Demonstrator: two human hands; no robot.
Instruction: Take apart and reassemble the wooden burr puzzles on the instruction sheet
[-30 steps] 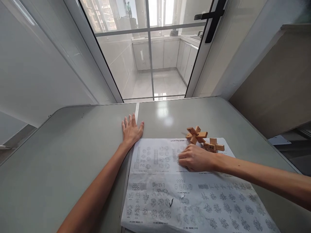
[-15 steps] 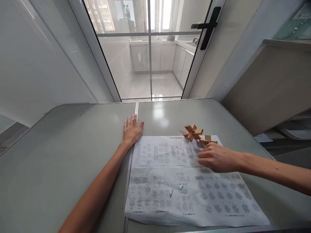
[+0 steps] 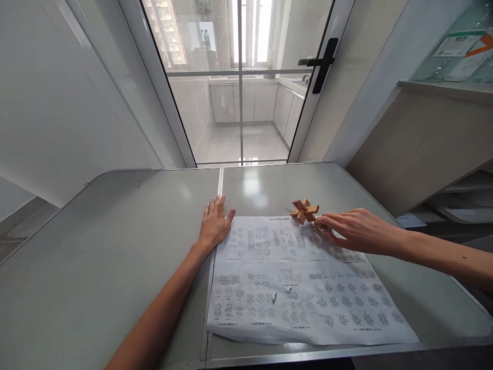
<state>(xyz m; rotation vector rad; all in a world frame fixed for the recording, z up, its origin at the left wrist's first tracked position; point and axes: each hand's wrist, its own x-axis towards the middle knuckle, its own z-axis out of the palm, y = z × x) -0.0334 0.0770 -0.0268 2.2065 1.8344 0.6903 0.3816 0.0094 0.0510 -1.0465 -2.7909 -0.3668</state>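
Observation:
My left hand [image 3: 215, 224] lies flat, fingers stretched out, on the grey table by the top left corner of a printed paper sheet [image 3: 265, 277]. Rows of small diagrams cover the sheet, which has creases and small tears. At its top edge sits a star-shaped wooden interlocking puzzle [image 3: 304, 211]. Just right of that, the fingers and thumb of my right hand [image 3: 354, 231] close around a second wooden puzzle [image 3: 319, 224]. Most of this second puzzle is hidden behind the fingers.
The grey table [image 3: 115, 267] has a seam running front to back beside the sheet. Beyond its far edge stands a glass door with a black handle [image 3: 323, 64]. To the right are shelves [image 3: 435, 118] bearing clear plastic packs.
My right hand has shifted up the sheet and its fingers have reached over the second wooden puzzle. The view has tilted up slightly. My left hand stays flat on the table.

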